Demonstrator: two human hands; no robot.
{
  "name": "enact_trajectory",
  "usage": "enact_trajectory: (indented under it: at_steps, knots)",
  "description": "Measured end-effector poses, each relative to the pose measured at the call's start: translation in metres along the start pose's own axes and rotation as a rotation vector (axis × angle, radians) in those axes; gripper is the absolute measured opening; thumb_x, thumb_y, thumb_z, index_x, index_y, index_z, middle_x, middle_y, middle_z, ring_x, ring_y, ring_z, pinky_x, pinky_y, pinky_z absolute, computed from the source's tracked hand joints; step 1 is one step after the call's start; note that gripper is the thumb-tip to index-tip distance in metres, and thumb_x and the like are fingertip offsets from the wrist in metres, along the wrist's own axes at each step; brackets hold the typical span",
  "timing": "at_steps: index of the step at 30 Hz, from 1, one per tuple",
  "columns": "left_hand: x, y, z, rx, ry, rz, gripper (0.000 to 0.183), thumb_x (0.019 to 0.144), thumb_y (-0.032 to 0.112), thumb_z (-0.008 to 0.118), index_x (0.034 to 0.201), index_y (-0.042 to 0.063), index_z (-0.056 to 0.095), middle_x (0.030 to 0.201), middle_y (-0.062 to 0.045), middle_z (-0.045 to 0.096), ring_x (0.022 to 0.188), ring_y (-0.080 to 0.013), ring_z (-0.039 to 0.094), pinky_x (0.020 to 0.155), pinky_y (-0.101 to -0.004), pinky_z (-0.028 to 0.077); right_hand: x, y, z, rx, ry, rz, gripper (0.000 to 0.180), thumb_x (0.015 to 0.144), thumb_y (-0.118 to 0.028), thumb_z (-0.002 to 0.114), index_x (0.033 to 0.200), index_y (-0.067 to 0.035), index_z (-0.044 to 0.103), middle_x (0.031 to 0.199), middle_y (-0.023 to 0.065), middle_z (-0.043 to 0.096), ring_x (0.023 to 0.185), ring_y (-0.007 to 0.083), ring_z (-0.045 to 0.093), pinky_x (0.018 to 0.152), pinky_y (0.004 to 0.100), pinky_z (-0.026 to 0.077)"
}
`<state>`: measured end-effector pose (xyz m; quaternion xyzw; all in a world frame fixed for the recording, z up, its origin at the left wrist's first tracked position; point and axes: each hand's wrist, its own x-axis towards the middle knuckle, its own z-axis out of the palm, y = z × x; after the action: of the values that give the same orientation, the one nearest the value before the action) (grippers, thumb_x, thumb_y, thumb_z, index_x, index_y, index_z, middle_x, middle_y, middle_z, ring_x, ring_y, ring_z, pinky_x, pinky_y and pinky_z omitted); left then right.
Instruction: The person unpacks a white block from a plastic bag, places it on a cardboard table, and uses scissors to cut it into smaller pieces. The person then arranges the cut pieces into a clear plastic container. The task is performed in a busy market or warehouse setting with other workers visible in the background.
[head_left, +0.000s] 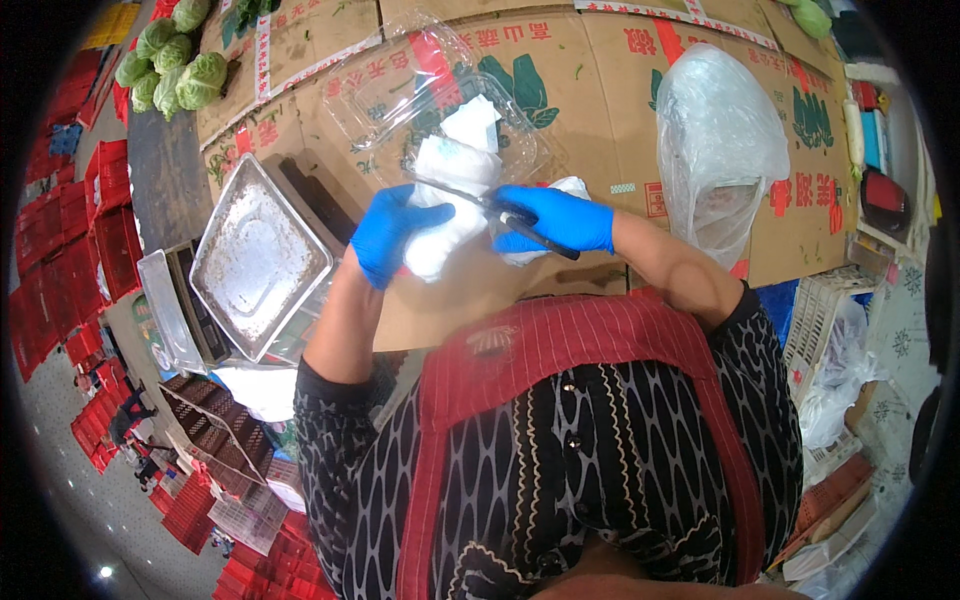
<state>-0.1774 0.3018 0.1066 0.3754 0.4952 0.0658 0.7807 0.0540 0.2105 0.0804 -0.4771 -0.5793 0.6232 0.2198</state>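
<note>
My left hand (397, 225), in a blue glove, grips a bunched white cloth or paper towel (439, 232) between thumb and fingers. A blue glove also covers my right hand (559, 217), closed around a dark-handled bladed tool (551, 241). Its long thin blade lies across the white material and reaches left toward my other hand; whether it is a knife or scissors I cannot tell. More white material (570, 186) shows beside and under my right hand. Just beyond sits an open clear plastic clamshell box (360, 124), with folded white pieces (472, 124) over its near part.
Printed cardboard (585, 97) covers the worktable. A clear plastic bag (720, 127) stands at the right, and a worn metal tray (259, 255) leans at the left. Several cabbages (172, 56) lie far left. Crates (817, 322) stand beside the table, with red crates (56, 247) farther left.
</note>
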Motion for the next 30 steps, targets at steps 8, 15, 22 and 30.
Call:
enact_trajectory:
  at_steps: [8, 15, 22, 30]
  knots:
    - [0.001, 0.003, -0.001, 0.031, 0.012, -0.007, 0.031, 0.079, 0.008, 0.072, 0.105, -0.007, 0.064, 0.094, -0.014, 0.069, 0.078, -0.0214, 0.069, 0.067, -0.0306, 0.055, 0.005, -0.01, -0.008, 0.081, -0.009, 0.017, 0.05, 0.082, -0.044, 0.071, 0.112, -0.006, 0.06, 0.101, 0.0172, 0.067, 0.091, 0.0288, 0.064, 0.08, 0.0377, 0.049]
    - [0.005, 0.008, 0.0, 0.02, 0.011, 0.002, 0.03, 0.078, 0.009, 0.073, 0.103, -0.006, 0.066, 0.09, -0.013, 0.07, 0.073, -0.0199, 0.068, 0.064, -0.0297, 0.055, 0.008, 0.003, -0.001, 0.056, 0.029, 0.078, 0.046, 0.081, -0.022, 0.076, 0.119, -0.002, 0.059, 0.096, 0.0107, 0.066, 0.084, 0.013, 0.058, 0.078, 0.0302, 0.05]
    - [0.007, 0.009, -0.004, 0.113, -0.001, -0.022, 0.029, 0.077, 0.009, 0.073, 0.102, -0.006, 0.067, 0.088, -0.012, 0.07, 0.071, -0.0182, 0.068, 0.062, -0.0288, 0.053, 0.011, 0.008, -0.002, 0.017, 0.024, -0.045, 0.054, 0.084, -0.047, 0.068, 0.114, -0.004, 0.061, 0.102, 0.019, 0.066, 0.092, 0.0314, 0.065, 0.082, 0.0388, 0.05]
    - [0.015, 0.018, -0.004, 0.168, 0.012, -0.059, 0.026, 0.078, 0.006, 0.072, 0.102, -0.005, 0.066, 0.089, -0.011, 0.07, 0.071, -0.018, 0.067, 0.062, -0.0287, 0.053, 0.021, 0.005, -0.01, 0.044, 0.016, -0.01, 0.05, 0.084, -0.048, 0.068, 0.108, -0.005, 0.064, 0.099, 0.0153, 0.068, 0.09, 0.0256, 0.066, 0.081, 0.0373, 0.05]
